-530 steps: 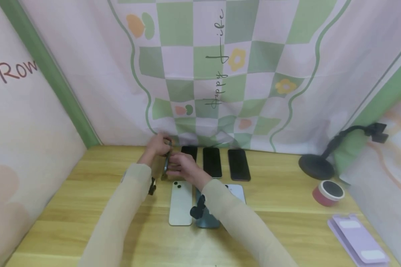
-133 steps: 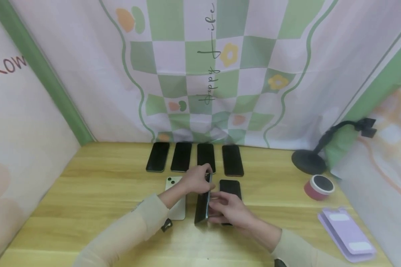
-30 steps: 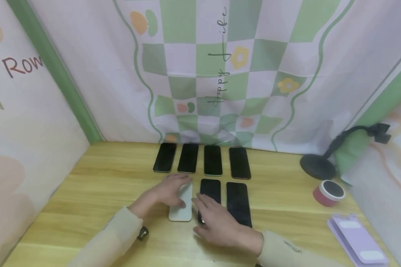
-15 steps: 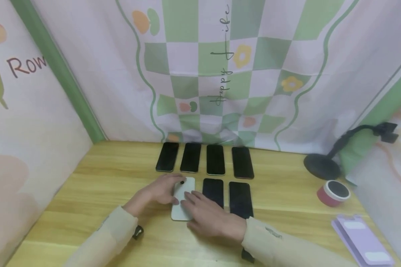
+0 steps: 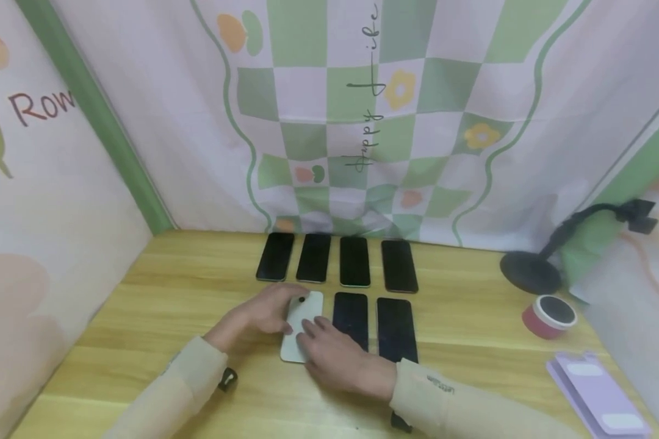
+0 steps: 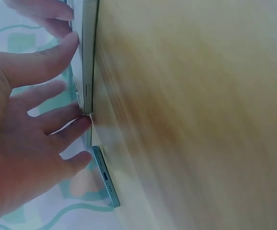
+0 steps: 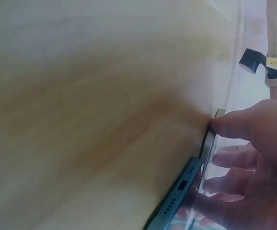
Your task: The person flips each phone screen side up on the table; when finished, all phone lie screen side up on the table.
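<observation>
A white phone (image 5: 295, 320) lies back side up on the table, at the left end of the front row, with one dark camera lens showing. My left hand (image 5: 265, 310) touches its top and left edge, the fingers loosely spread in the left wrist view. Across its lower right part rests my right hand (image 5: 337, 356); in the right wrist view, the thumb touches the edge of the white phone (image 7: 209, 143). Right of it, a phone (image 5: 351, 317) and another phone (image 5: 396, 326) lie with dark screens up. The right hand partly covers the white phone.
Behind stands a row of several dark-screened phones, among them a leftmost phone (image 5: 275, 256) and a rightmost phone (image 5: 399, 266), near the curtain (image 5: 351, 122). At right are a black stand (image 5: 529, 272), a red-and-white round container (image 5: 549, 317) and a lilac folding holder (image 5: 598, 393).
Both front-row phones on the right, back side up at first, now show their screens. The hands left the middle phone for the white one; the right hand moved left onto it.
</observation>
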The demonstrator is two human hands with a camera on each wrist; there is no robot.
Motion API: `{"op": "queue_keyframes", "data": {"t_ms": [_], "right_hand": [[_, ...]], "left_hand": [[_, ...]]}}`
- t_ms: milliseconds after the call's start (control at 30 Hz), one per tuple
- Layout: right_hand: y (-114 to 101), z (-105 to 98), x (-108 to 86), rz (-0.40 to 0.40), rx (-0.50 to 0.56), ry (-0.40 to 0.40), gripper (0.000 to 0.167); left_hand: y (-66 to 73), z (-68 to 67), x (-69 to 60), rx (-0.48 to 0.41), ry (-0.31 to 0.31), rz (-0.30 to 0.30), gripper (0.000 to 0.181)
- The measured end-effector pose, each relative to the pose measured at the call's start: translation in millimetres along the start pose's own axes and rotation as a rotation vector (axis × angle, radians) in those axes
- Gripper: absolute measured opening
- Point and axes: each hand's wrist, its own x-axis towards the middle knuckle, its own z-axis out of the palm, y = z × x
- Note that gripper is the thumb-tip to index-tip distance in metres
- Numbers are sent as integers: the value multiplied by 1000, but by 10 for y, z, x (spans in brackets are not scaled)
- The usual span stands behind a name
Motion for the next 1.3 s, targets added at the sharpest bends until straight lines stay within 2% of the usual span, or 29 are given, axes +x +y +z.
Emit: {"op": "queue_keyframes", "data": {"t_ms": [100, 167, 267, 367, 567, 667, 867, 967, 1100, 1300], "right_hand": [[-14, 4, 7, 4, -28, -24, 41], [-21, -4, 8, -1, -44, -33, 42], [-29, -15, 8, -10, -64, -41, 41], [-34, -11, 11, -5, -73, -59, 42], [-60, 8, 3, 12, -52, -87, 42], [-72, 23, -6, 17, -42, -86, 45], [-92, 13, -26, 39, -20, -85, 49], [-105, 12, -34, 52, -11, -95, 51], [-107, 15, -40, 61, -16, -93, 53], [-110, -13, -52, 65, -19, -97, 53]], "left_hand": [[-1, -8, 16, -32, 6, 29, 79], [9, -4, 37, -61, 2, 21, 80], [25, 13, 97, -124, -5, -24, 82], [35, 28, 167, -190, 8, -102, 82], [19, 66, 247, -302, 117, -262, 79], [1, 89, 255, -347, 183, -319, 74], [-35, 121, 228, -373, 298, -336, 57], [-44, 129, 210, -377, 331, -364, 46], [-32, 127, 194, -394, 310, -414, 37], [-14, 96, 189, -378, 257, -406, 38]]}}
